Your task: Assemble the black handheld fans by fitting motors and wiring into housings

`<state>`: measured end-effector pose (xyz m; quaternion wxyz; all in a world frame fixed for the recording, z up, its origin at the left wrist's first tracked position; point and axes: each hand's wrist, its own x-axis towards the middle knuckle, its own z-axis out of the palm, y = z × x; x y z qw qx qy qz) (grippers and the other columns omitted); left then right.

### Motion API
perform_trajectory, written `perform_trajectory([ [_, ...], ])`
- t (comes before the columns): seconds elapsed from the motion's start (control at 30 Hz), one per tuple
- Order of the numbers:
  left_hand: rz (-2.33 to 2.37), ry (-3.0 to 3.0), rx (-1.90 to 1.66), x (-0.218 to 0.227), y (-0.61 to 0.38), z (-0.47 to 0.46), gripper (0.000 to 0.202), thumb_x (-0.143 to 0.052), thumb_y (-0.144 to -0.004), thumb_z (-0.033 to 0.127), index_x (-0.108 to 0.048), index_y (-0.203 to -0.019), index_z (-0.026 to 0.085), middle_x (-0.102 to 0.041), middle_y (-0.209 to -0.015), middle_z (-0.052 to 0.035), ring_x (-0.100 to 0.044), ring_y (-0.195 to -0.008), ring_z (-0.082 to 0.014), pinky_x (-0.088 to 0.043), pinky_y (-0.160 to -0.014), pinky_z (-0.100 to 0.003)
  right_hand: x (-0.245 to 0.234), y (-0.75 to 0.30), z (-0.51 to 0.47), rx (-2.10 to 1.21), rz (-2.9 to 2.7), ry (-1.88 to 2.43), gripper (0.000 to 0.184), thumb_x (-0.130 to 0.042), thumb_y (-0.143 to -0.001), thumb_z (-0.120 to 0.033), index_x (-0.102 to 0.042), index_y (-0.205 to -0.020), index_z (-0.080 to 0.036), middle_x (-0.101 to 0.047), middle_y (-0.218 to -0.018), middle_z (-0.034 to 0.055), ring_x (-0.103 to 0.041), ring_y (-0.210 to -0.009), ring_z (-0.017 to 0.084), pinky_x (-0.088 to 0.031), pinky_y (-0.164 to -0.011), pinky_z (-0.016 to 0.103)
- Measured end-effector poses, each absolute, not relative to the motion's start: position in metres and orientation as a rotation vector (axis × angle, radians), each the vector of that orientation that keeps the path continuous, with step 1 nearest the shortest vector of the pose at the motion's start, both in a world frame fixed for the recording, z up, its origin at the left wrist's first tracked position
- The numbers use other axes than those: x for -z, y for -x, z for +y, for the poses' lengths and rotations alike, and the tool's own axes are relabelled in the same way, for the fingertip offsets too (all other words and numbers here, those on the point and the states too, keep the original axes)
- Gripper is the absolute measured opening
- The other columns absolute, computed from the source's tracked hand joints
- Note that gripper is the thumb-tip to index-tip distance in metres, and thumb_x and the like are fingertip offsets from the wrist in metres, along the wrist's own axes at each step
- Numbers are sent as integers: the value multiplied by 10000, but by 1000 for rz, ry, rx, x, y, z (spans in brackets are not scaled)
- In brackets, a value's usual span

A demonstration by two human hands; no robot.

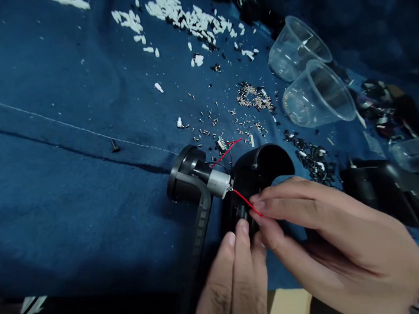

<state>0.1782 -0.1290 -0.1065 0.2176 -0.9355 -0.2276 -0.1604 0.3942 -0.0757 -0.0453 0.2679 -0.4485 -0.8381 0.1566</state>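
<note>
My right hand [346,241] pinches a red wire [244,198] between thumb and fingertips. That wire runs to the end of a small silver motor [218,183], which sticks out of a round black plastic part [184,174] with a curved black arm [201,218]. With fingertips against a hollow black housing [242,178], my left hand [239,282] grips it from below; the thumb is not clearly seen. The housing's open mouth faces up and right. A small green circuit board [223,144], with red and black wires, lies just behind the motor.
Many small screws [255,97] and white plastic pieces [192,21] are scattered on the blue cloth [68,205]. Two clear plastic tubs [319,100] stand at the back right, near a heap of small black parts [314,158]. A dark pin-like piece [115,146] lies at left.
</note>
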Motion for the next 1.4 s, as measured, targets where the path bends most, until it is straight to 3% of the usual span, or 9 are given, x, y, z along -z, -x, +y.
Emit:
perform_trajectory([
  [0.4, -673, 2570, 494, 113, -190, -133, 516, -400, -1212, 337, -797, -1448, 107, -877, -1330, -43, -863, -1163, -163, -625, -952, -55, 46, -398, -81, -455, -2231, 1242, 265, -751, -1031, -22, -749, -1167, -249, -800, -1101, -35, -769, -979, 102, -665, -861, 275],
  [0.6, -1631, 2215, 756, 135, -264, -189, 416, -637, -1101, 285, -817, -1427, 99, -812, -1462, -134, -697, -1477, -392, -730, -1064, -365, 45, -398, -81, -430, -2280, 1306, 281, -727, -1047, -67, -749, -1203, -300, -814, -1078, -31, -782, -961, 165, -686, -844, 362],
  [0.73, -1694, 2165, 729, 136, -280, -195, 417, -641, -1102, 285, -820, -1415, 76, -798, -1488, -160, -678, -1503, -414, -705, -1139, -407, 43, -396, -81, -410, -2327, 1289, 298, -692, -1060, -46, -742, -1205, -302, -809, -1130, -41, -775, -1017, 134, -691, -957, 321],
  [0.87, -1569, 2124, 757, 134, -266, -182, 441, -696, -1075, 305, -816, -1426, 66, -797, -1484, -175, -672, -1518, -395, -702, -1097, -320, 42, -396, -80, -418, -2355, 1253, 303, -713, -1034, -27, -739, -1222, -263, -808, -1145, -30, -770, -1037, 116, -677, -977, 262],
  [0.97, -1388, 2201, 688, 127, -239, -167, 440, -691, -1077, 369, -839, -1400, 108, -833, -1420, -147, -717, -1458, -413, -734, -1036, -363, 41, -395, -80, -419, -2338, 1266, 270, -719, -1036, -36, -750, -1198, -249, -815, -1123, -10, -781, -1023, 142, -688, -973, 299],
  [1.03, -1029, 2387, 563, 118, -213, -153, 462, -600, -1118, 414, -835, -1422, 158, -859, -1375, -84, -789, -1349, -405, -739, -1043, -413, 41, -395, -80, -446, -2311, 1285, 281, -703, -1031, -15, -765, -1170, -251, -818, -1107, -6, -788, -1013, 159, -694, -962, 325],
  [1.1, -635, 2574, 489, 108, -190, -136, 502, -536, -1147, 426, -801, -1488, 170, -856, -1388, -63, -822, -1302, -350, -716, -1079, -365, 41, -396, -79, -457, -2307, 1250, 291, -721, -1012, 1, -774, -1160, -244, -820, -1097, -8, -795, -996, 162, -696, -953, 333],
  [1.23, -507, 2626, 475, 92, -171, -115, 516, -519, -1166, 423, -812, -1427, 86, -865, -1345, -118, -867, -1198, -305, -707, -1099, -336, 41, -398, -77, -448, -2322, 1193, 255, -737, -1028, -20, -758, -1165, -234, -822, -1114, -18, -793, -973, 135, -685, -945, 322],
  [1.4, -453, 2576, 419, 85, -175, -115, 524, -521, -1164, 438, -804, -1447, 99, -855, -1366, -123, -848, -1256, -319, -698, -1156, -417, 37, -397, -85, -355, -2243, 1332, 287, -800, -1036, -90, -781, -1265, -262, -823, -1207, -17, -792, -1065, 132, -671, -938, 292],
])
